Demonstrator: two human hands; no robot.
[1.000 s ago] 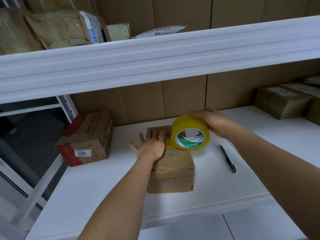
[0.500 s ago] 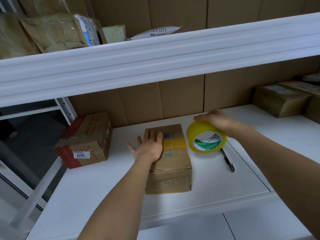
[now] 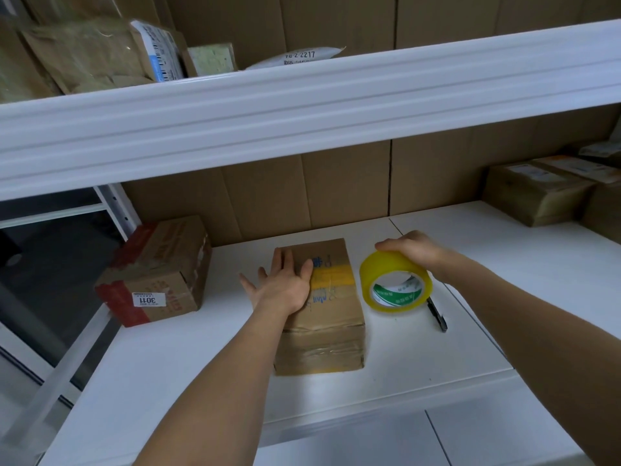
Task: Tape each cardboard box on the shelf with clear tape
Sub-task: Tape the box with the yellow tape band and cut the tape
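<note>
A box with red tape (image 3: 158, 274) and a numbered label stood at the far left of the shelf (image 3: 188, 371), tilted against its near corner and apart from the work. Next came the left hand (image 3: 282, 287), fingers spread flat and pressing on the top of the central cardboard box (image 3: 326, 317) — a hold that probably steadied it while tape was laid. A yellowish band of tape already crossed that box's top, and clearer strips wrapped its near face. Just to its right, not touching it, the tape roll (image 3: 395, 284) stood on edge on the shelf, the right hand (image 3: 411, 247) curled over its upper rim; whether a loose end ran to the box could not be made out. A black pen (image 3: 437, 317) lay just behind the roll, within reach for marking. At far right, well apart, further boxes (image 3: 537, 193) sat against the cardboard backing — presumably awaiting their turn or already done.
</note>
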